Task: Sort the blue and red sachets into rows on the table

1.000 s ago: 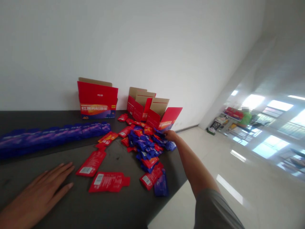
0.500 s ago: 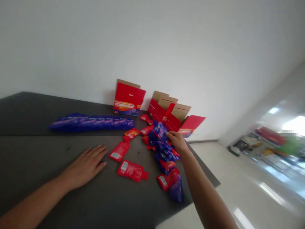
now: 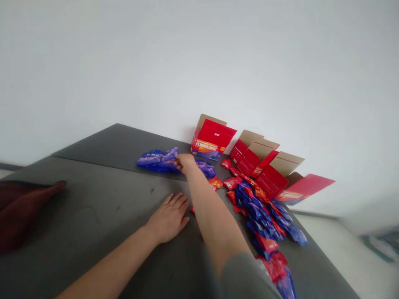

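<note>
My right hand [image 3: 185, 162] reaches far across the dark table [image 3: 102, 207] to the row of blue sachets [image 3: 162, 160] by the wall. Its fingers are pinched on a blue sachet [image 3: 171, 155] at that row. My left hand [image 3: 168, 216] lies flat on the table, fingers spread, holding nothing. To the right lies a loose pile of red and blue sachets [image 3: 262, 211], partly hidden behind my right arm.
Three open red cartons stand against the white wall: one upright [image 3: 212, 139], two tipped with flaps out [image 3: 252, 151] [image 3: 280, 178]. A dark red cloth [image 3: 21, 207] lies at the table's left edge. The table's right edge drops to a pale floor.
My right hand left the mixed pile with a blue sachet and swung left to the blue row. The view turned left. My left hand stayed flat on the table.
</note>
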Motion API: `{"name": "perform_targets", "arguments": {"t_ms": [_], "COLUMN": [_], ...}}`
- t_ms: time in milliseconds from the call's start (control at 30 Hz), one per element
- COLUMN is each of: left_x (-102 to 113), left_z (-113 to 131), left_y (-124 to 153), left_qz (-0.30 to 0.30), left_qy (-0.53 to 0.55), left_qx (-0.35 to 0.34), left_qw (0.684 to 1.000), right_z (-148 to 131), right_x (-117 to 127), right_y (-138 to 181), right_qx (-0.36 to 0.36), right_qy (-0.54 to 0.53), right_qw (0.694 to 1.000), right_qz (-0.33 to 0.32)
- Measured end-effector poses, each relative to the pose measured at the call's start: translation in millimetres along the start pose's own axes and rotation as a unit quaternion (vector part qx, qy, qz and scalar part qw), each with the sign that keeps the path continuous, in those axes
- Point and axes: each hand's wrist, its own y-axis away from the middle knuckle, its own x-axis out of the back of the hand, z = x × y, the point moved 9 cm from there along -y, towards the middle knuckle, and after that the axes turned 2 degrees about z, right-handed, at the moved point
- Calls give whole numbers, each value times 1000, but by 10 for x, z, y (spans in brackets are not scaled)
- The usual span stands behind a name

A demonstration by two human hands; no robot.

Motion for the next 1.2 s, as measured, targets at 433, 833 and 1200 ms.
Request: {"name": "perform_targets", "arguments": {"t_ms": [433,833,1200], "left_x": [36,-162,-343], "left_z": [9,-107,-304], "left_y": [-2,-47,-71], "left_qz": [17,15,7], "left_qy": [28,-37,-73], "left_qx": [1,-17,-42], "left_qw": [999,999,996], "right_z": [-112,-178,680], "right_x": [-136,656,4974], "right_y": [-155,988,2290], "right_qx": [140,243,-72], "right_qy": [458,461,626], "right_qw": [873,850,728], "right_qz": [96,77,270]}}
